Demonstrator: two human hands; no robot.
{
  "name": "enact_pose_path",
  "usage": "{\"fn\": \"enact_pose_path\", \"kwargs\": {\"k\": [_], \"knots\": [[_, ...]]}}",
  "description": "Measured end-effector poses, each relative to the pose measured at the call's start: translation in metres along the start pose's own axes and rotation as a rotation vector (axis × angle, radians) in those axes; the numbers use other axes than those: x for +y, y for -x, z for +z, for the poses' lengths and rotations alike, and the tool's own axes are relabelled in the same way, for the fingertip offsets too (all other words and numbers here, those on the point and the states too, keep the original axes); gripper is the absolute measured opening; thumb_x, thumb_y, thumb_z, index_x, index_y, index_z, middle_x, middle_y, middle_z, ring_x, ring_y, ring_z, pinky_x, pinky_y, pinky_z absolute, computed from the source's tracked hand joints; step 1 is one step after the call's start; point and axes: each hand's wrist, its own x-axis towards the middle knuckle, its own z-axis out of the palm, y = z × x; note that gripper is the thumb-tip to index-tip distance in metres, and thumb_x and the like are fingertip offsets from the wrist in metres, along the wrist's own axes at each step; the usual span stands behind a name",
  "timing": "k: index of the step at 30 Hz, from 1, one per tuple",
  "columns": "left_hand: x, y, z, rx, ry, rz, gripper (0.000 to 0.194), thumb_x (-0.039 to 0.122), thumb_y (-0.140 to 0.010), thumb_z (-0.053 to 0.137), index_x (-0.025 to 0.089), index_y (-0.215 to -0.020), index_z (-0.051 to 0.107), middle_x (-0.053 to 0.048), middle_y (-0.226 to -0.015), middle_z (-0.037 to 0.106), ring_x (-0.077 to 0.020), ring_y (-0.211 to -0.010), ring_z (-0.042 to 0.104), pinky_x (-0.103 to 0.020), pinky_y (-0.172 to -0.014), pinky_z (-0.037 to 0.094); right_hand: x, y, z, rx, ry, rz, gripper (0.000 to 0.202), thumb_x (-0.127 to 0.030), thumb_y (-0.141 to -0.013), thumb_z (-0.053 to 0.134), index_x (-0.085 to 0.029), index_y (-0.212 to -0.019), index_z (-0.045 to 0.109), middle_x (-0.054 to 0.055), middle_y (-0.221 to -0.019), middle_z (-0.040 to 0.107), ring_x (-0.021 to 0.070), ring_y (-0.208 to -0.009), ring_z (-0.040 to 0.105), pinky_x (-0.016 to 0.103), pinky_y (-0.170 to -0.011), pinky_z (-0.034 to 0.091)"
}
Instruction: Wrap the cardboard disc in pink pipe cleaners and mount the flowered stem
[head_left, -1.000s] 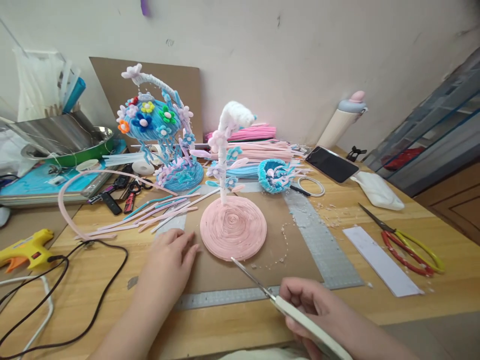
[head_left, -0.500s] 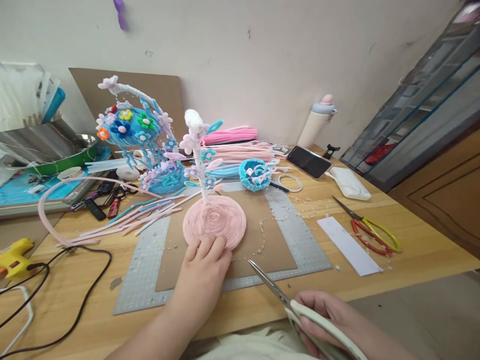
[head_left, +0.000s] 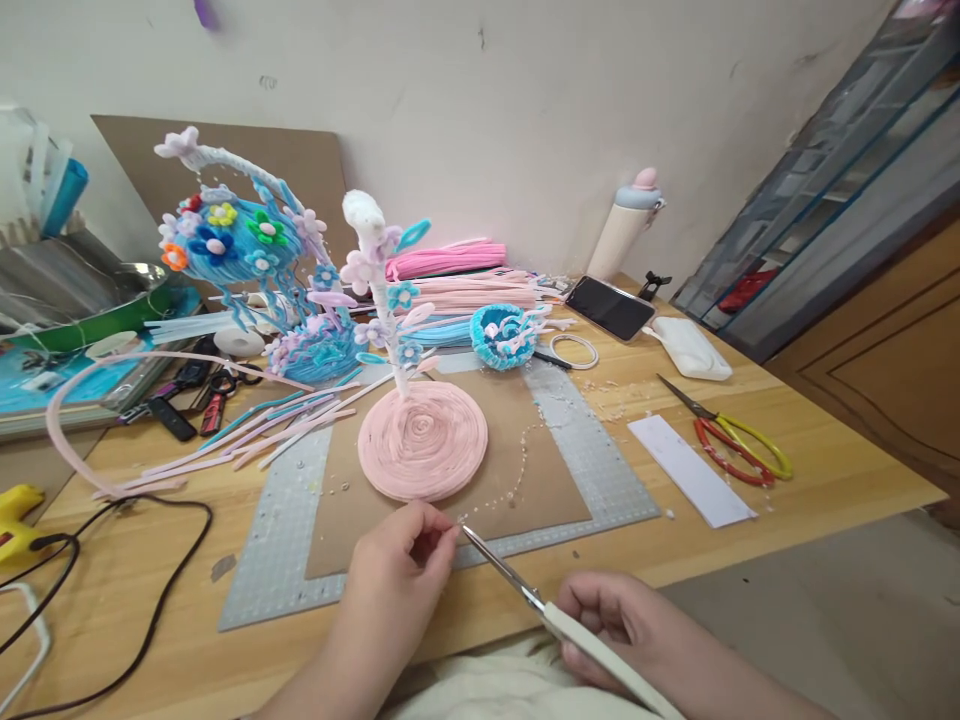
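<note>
My left hand (head_left: 397, 575) pinches the near end of a thin string of beads (head_left: 516, 490), which curves away over the brown cardboard (head_left: 555, 505). In my right hand (head_left: 615, 625) is a pair of scissors (head_left: 514, 580) with pale handles. Their blades look closed, and the tips reach the string beside my left fingertips. Just beyond my left hand lies a round pink coiled base (head_left: 424, 440). From its back edge rises a white wrapped stem (head_left: 386, 325) bearing fuzzy pink and blue flowers and leaves.
Under the cardboard is a grey cutting mat (head_left: 266, 540). Red-and-yellow-handled scissors (head_left: 731, 450) and a white strip (head_left: 690, 470) lie right. Behind stand a blue flowered craft piece (head_left: 240, 250), pipe cleaner bundles (head_left: 457, 290), a phone (head_left: 611, 308) and a bottle (head_left: 622, 235). A glue gun (head_left: 19, 525) sits left.
My left hand has come off the pink base towards me and now pinches the bead string. The scissors have moved left to meet it, and their blades look more closed.
</note>
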Motion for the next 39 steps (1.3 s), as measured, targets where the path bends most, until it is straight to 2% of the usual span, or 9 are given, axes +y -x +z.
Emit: {"fn": "enact_pose_path", "kwargs": {"k": [3,16,23,31,39], "knots": [[-0.003,0.000,0.002,-0.005,0.019,-0.015,0.017,0.032,-0.082,0.057,0.022,-0.072,0.066,0.003,-0.058,0.061,-0.0131,-0.053,0.052,-0.023,-0.052,0.038,0.001,-0.005,0.002,0.002,-0.026,0.046,0.051,-0.055,-0.063,0.079,-0.018,-0.072,0.045,-0.007,-0.064,0.041,0.0081,-0.059,0.033,0.022,-0.054,0.022],[-0.008,0.004,0.003,-0.034,0.038,0.064,0.013,0.027,-0.084,0.059,0.024,-0.076,0.069,0.003,-0.061,0.064,-0.0122,-0.052,0.051,-0.022,-0.052,0.040,0.000,-0.012,0.004,-0.011,-0.058,0.067,0.055,-0.065,-0.065,0.073,-0.019,-0.070,0.045,-0.007,-0.059,0.042,0.0079,-0.055,0.036,0.022,-0.051,0.023],[-0.009,0.006,0.001,-0.064,0.062,0.111,0.011,0.025,-0.084,0.059,0.024,-0.075,0.067,0.003,-0.065,0.065,-0.0127,-0.057,0.055,-0.022,-0.057,0.042,0.000,-0.013,0.005,0.013,-0.074,0.074,0.052,-0.059,-0.063,0.078,-0.019,-0.068,0.045,-0.008,-0.058,0.042,0.0070,-0.054,0.037,0.021,-0.050,0.024],[-0.010,0.006,0.004,-0.069,0.055,0.013,0.006,0.027,-0.086,0.056,0.024,-0.081,0.058,0.004,-0.067,0.062,-0.0138,-0.059,0.053,-0.024,-0.057,0.040,0.001,-0.016,0.007,0.031,-0.111,0.101,0.049,-0.053,-0.061,0.080,-0.019,-0.065,0.044,-0.009,-0.052,0.042,0.0054,-0.048,0.033,0.020,-0.047,0.022],[-0.011,0.005,0.005,-0.081,0.042,0.003,0.005,0.027,-0.086,0.055,0.025,-0.082,0.057,0.004,-0.066,0.061,-0.0146,-0.060,0.054,-0.024,-0.059,0.041,0.002,-0.017,0.008,0.052,-0.100,0.107,0.044,-0.046,-0.064,0.079,-0.019,-0.064,0.044,-0.009,-0.051,0.044,0.0057,-0.048,0.035,0.020,-0.048,0.024]]}}
